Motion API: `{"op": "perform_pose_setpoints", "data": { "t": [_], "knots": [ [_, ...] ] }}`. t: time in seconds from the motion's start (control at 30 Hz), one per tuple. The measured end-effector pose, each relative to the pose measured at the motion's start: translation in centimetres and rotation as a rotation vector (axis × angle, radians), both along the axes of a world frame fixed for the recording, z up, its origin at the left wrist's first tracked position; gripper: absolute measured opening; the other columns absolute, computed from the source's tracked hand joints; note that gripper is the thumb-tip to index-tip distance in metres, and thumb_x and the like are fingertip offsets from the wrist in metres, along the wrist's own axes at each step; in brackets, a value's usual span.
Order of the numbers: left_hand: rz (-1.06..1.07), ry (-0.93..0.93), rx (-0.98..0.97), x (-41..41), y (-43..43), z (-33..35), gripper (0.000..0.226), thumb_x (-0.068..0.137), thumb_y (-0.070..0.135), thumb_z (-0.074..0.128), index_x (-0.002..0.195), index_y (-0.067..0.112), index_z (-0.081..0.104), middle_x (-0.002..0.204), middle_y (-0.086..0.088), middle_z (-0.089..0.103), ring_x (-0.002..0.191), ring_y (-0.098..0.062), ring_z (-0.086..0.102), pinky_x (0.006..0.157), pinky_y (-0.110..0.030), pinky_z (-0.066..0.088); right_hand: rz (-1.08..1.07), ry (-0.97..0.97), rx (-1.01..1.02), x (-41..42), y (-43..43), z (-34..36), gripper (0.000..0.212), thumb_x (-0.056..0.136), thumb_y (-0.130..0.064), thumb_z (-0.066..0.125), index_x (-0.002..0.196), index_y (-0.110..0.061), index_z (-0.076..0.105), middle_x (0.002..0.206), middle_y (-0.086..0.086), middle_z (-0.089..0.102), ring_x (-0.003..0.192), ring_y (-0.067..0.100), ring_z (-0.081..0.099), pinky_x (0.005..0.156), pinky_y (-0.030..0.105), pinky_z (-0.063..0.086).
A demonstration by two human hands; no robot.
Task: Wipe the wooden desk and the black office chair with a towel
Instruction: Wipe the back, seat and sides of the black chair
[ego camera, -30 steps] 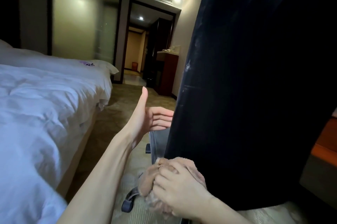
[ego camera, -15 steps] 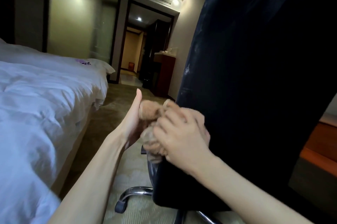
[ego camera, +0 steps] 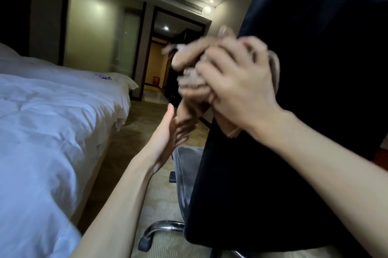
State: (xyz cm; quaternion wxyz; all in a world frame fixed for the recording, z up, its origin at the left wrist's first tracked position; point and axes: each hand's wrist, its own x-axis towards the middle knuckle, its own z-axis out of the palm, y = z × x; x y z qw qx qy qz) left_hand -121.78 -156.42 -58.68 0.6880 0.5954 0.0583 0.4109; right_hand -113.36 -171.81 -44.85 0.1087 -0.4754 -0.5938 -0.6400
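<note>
The black office chair (ego camera: 294, 111) fills the right half of the view, its backrest turned toward me. My right hand (ego camera: 237, 87) grips a bunched tan towel (ego camera: 189, 81) and presses it against the backrest's left edge, about two thirds of the way up; hand and towel are blurred by motion. My left hand (ego camera: 168, 132) is lower down beside the chair's left edge, thumb up and fingers reaching toward the chair's front; its fingertips are partly hidden in shadow. The chair's chrome base and a caster (ego camera: 147, 241) show at the bottom. No desk surface is clearly visible.
A bed with a white duvet (ego camera: 52, 121) stands on the left. Carpeted floor (ego camera: 151, 184) runs between the bed and the chair. Beyond it an open doorway (ego camera: 159, 64) leads to a lit hallway. A strip of wood (ego camera: 380, 152) shows at the far right edge.
My right hand has carried the towel up the backrest's left edge, from near the bottom to the upper part. My left hand has stayed beside the chair.
</note>
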Motion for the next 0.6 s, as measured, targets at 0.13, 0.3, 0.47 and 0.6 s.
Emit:
{"op": "perform_pose_setpoints", "data": {
  "t": [0.13, 0.3, 0.47, 0.6],
  "knots": [
    [0.017, 0.064, 0.084, 0.3, 0.6, -0.8, 0.069, 0.101, 0.072, 0.020, 0.141, 0.033, 0.060, 0.142, 0.009, 0.064, 0.135, -0.007, 0.056, 0.121, -0.039, 0.033, -0.189, 0.119, 0.036, 0.5, -0.3, 6.1, 0.044, 0.102, -0.029, 0.037, 0.137, -0.018, 0.059, 0.149, 0.006, 0.054, 0.151, 0.030, 0.035, 0.125, 0.051, -0.006],
    [-0.052, -0.069, -0.038, 0.6, 0.4, 0.0, 0.076, 0.094, 0.081, 0.020, 0.136, 0.033, 0.062, 0.139, 0.006, 0.067, 0.134, -0.010, 0.058, 0.118, -0.038, 0.036, -0.328, 0.184, -0.260, -1.4, 0.7, 3.6, 0.027, 0.068, -0.031, 0.055, 0.095, -0.027, 0.056, 0.100, 0.001, 0.056, 0.112, 0.032, 0.055, 0.105, 0.046, 0.037],
    [-0.177, -0.129, -0.038, -0.4, 0.9, -0.1, 0.084, 0.093, 0.083, 0.029, 0.143, 0.023, 0.061, 0.129, -0.005, 0.072, 0.116, -0.002, 0.061, 0.111, -0.045, 0.049, -0.270, 0.222, -0.501, -0.3, 1.7, -6.5, 0.038, 0.072, -0.039, 0.069, 0.107, -0.025, 0.064, 0.114, -0.001, 0.061, 0.118, 0.028, 0.048, 0.107, 0.049, 0.036],
    [-0.075, 0.016, -0.009, -0.8, 1.0, -0.4, 0.083, 0.089, 0.085, 0.031, 0.142, 0.030, 0.061, 0.140, 0.001, 0.066, 0.130, -0.016, 0.062, 0.112, -0.045, 0.041, -0.285, 0.201, -0.661, 0.0, 2.0, -13.2, 0.046, 0.076, -0.034, 0.071, 0.119, -0.018, 0.065, 0.130, 0.008, 0.061, 0.134, 0.034, 0.045, 0.123, 0.051, 0.023]
  ]
}}
